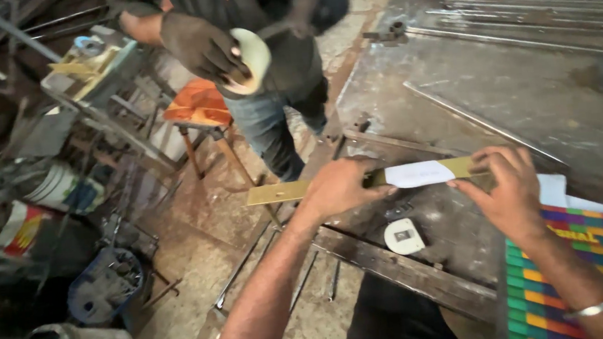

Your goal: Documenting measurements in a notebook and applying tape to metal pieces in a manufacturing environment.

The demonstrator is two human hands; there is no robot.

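Note:
My left hand grips a long flat yellow-green bar near its middle, level over the edge of a steel worktable. My right hand holds the bar's right end, where a white strip of paper or tape lies along it. A small white tape measure rests on the table just below the bar. Across from me a person's gloved hand holds a pale round disc.
Thin steel rods lie on the worktable, more at its far side. An orange stool stands by the other person. Buckets, a blue tub and scrap metal crowd the floor at left. A colourful cloth lies at right.

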